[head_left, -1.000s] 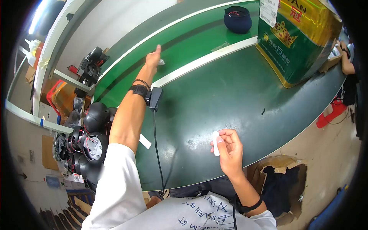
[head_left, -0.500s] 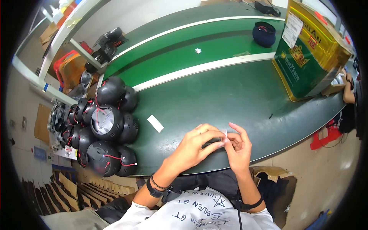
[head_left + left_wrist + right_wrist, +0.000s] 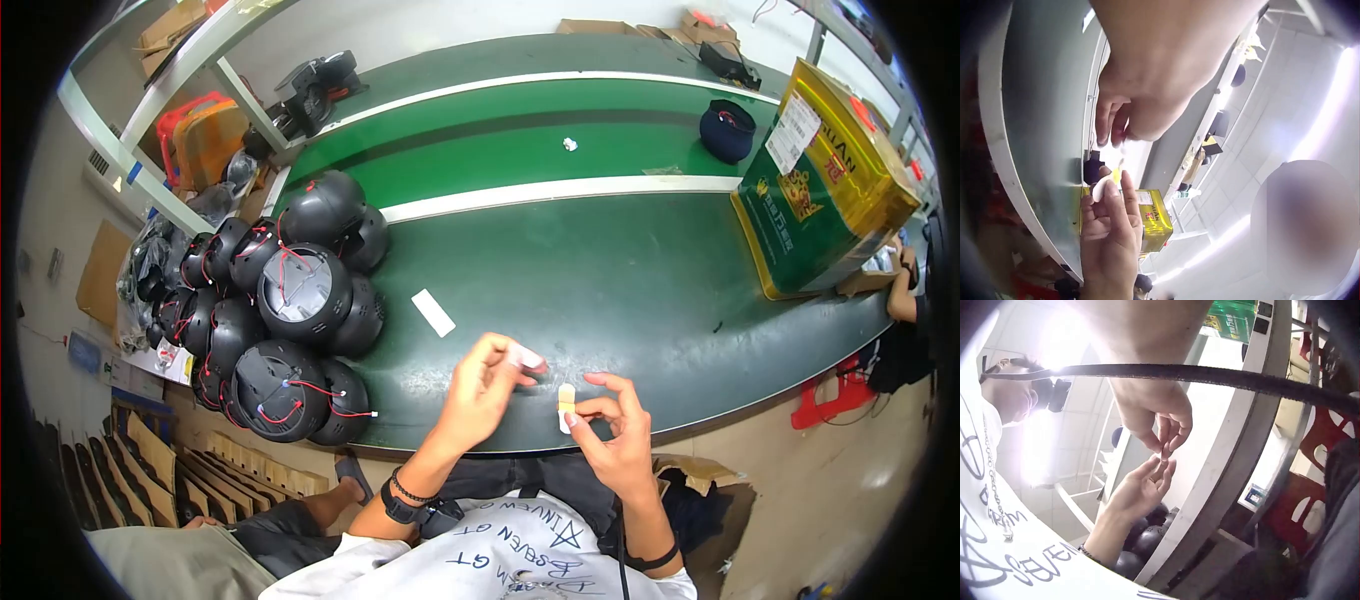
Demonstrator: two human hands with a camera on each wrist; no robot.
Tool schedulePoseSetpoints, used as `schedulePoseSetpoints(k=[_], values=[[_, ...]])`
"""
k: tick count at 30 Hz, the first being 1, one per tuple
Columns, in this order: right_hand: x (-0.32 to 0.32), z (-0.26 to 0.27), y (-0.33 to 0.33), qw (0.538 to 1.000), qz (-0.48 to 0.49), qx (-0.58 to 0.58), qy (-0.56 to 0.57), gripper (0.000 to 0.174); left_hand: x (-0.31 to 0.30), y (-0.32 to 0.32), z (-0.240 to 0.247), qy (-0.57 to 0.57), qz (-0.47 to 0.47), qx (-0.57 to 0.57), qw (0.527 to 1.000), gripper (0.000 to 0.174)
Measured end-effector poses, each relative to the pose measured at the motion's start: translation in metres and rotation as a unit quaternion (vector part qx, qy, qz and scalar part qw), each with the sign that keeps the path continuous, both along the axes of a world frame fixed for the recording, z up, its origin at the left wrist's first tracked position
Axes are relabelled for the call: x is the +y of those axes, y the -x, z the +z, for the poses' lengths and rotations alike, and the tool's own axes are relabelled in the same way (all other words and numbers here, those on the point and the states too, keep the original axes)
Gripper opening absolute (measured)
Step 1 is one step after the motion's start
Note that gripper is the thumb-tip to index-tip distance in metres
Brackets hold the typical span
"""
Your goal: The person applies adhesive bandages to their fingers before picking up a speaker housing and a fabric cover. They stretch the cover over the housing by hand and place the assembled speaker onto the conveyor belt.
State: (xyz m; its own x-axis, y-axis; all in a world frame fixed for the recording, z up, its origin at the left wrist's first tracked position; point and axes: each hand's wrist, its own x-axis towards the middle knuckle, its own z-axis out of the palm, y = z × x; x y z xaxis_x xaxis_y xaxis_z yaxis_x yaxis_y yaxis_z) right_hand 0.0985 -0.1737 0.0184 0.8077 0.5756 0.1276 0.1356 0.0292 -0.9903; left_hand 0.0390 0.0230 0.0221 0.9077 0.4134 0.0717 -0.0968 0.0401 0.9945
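Observation:
In the head view, my right hand (image 3: 617, 438) pinches a small strip (image 3: 567, 409), tan in the middle and white at its ends, held upright above the dark green table (image 3: 620, 270). To its left, my left hand (image 3: 478, 398) pinches a small whitish piece (image 3: 521, 356) between thumb and fingers, apart from the strip. The left wrist view has the left hand (image 3: 1147, 94) above the right hand (image 3: 1112, 240), which holds the pale strip (image 3: 1101, 188). Seen from the right wrist, the fingers of the right hand (image 3: 1157, 415) and left hand (image 3: 1135, 495) appear close together.
A white paper strip (image 3: 433, 313) lies left of the hands. Black round housings (image 3: 305, 290) with red wires are piled at the left. A green and gold tin (image 3: 815, 195) stands right, near a dark blue pouch (image 3: 727, 131); a white scrap (image 3: 570, 144) lies beyond.
The left hand came back from the far green strip to the right hand, then moved slightly left with a whitish piece. The right hand's strip now shows tan. The head view has shifted.

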Motion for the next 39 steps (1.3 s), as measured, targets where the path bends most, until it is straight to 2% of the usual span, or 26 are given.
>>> schedulePoseSetpoints(k=[1,2,4,5,7,9,12,13,15,17,19,26,32,34,37,38,39], values=[[0.001,-0.003,0.001,0.998,-0.006,0.051,-0.019,0.037,0.003,0.002,0.0,0.001,0.002,-0.003,1.0,0.015],[0.003,-0.006,0.001,0.999,-0.005,0.049,-0.018,0.037,0.008,0.006,-0.001,0.048,0.012,0.01,0.999,0.014],[0.005,-0.014,-0.001,0.989,-0.024,0.126,-0.072,0.026,0.012,0.014,-0.005,0.11,0.0,0.026,0.994,0.011],[0.006,-0.019,-0.002,0.989,-0.027,0.124,-0.07,0.026,0.009,0.018,-0.009,0.112,-0.003,0.025,0.993,0.011],[0.01,-0.025,-0.005,0.97,-0.046,0.187,-0.147,0.021,0.002,0.025,-0.017,0.098,-0.055,0.041,0.993,0.01],[0.016,-0.02,-0.004,0.967,-0.076,0.19,-0.152,0.017,-0.008,0.027,-0.017,0.11,-0.067,0.048,0.991,0.014],[0.015,-0.027,-0.007,0.962,-0.104,0.201,-0.155,0.014,-0.024,0.029,-0.009,0.0,-0.056,0.042,0.998,0.027],[0.014,-0.03,-0.006,0.961,-0.103,0.209,-0.152,0.013,-0.025,0.027,-0.009,0.0,-0.056,0.042,0.998,0.027],[0.016,-0.025,-0.005,0.952,-0.104,0.231,-0.171,0.011,-0.028,0.02,-0.001,-0.262,-0.032,-0.028,0.964,0.028],[0.017,-0.024,-0.004,0.943,-0.105,0.251,-0.19,0.01,-0.035,0.014,-0.002,-0.28,-0.003,-0.018,0.96,0.03],[0.017,-0.026,-0.003,0.921,-0.093,0.298,-0.234,0.011,-0.036,0.01,-0.01,-0.333,0.01,-0.062,0.941,0.031],[0.018,-0.024,0.0,0.904,-0.1,0.33,-0.253,0.013,-0.041,0.003,-0.022,-0.383,0.052,-0.136,0.912,0.038],[0.016,-0.02,0.0,0.879,-0.07,0.382,-0.275,0.011,-0.033,0.001,-0.016,-0.395,0.012,-0.123,0.91,0.023],[0.014,-0.024,-0.008,0.875,-0.094,0.37,-0.297,0.011,-0.031,0.004,-0.012,-0.374,-0.014,-0.121,0.919,0.021],[0.007,-0.025,-0.021,0.887,-0.141,0.329,-0.292,0.011,-0.027,0.013,-0.014,-0.266,-0.035,-0.095,0.959,0.018],[0.006,-0.016,-0.028,0.9,-0.176,0.292,-0.273,0.009,-0.024,0.018,-0.028,0.042,-0.051,0.001,0.998,0.014],[0.004,-0.019,-0.032,0.899,-0.193,0.276,-0.278,0.009,-0.014,0.015,-0.029,0.033,-0.04,0.0,0.999,0.014]])
